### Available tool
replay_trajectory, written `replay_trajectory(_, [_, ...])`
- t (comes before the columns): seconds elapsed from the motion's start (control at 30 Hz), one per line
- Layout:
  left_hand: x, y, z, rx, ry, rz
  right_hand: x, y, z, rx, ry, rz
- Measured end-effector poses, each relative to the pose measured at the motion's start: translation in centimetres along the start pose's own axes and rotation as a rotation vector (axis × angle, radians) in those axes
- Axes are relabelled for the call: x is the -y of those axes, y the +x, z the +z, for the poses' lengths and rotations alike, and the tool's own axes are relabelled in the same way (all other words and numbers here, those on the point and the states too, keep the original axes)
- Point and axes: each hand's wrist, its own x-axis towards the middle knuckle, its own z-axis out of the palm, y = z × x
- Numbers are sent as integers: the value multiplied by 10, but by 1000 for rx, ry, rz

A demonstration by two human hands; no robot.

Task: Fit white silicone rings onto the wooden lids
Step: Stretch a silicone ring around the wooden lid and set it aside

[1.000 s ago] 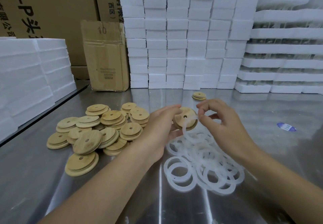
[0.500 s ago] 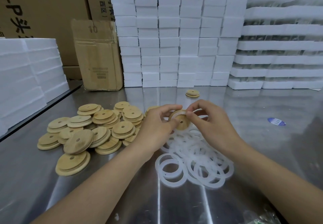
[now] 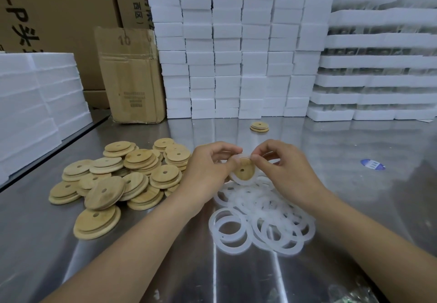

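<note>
Both hands meet over the steel table (image 3: 354, 196). My left hand (image 3: 208, 175) grips one round wooden lid (image 3: 244, 170) with a centre hole, tilted toward me. A white silicone ring (image 3: 238, 179) wraps its rim, and my right hand (image 3: 283, 170) pinches that ring at the lid's top edge. Just below lies a heap of loose white rings (image 3: 262, 222). A pile of bare wooden lids (image 3: 123, 177) spreads to the left. A small stack of two lids (image 3: 259, 126) sits farther back.
White foam blocks (image 3: 236, 49) are stacked along the back, with foam trays (image 3: 378, 78) at the right and more foam (image 3: 35, 104) at the left. A cardboard box (image 3: 132, 75) stands at the back left. A blue sticker (image 3: 372, 164) lies to the right.
A second ago my right hand held the ring dangling beside the lid. It has since brought the ring onto the lid, and the ring now sits around the rim.
</note>
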Motion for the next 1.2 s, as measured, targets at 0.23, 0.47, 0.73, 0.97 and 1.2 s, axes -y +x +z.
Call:
replay_trajectory(0.23, [1, 2, -2, 6, -75, -79, -1, 0, -1, 12, 18, 14])
replay_trajectory(0.47, [4, 7, -12, 71, -204, -208, -4, 2, -1, 27, 17, 27])
replay_trajectory(0.73, [6, 9, -18, 147, -209, -202, -7, 4, -2, 52, 30, 42])
replay_trajectory(0.97, [4, 8, -17, 109, -213, -220, -8, 6, -3, 76, 55, 65])
replay_trajectory(1.2, [-2, 7, -20, 48, -100, -173, -7, 8, -4, 113, 28, 66])
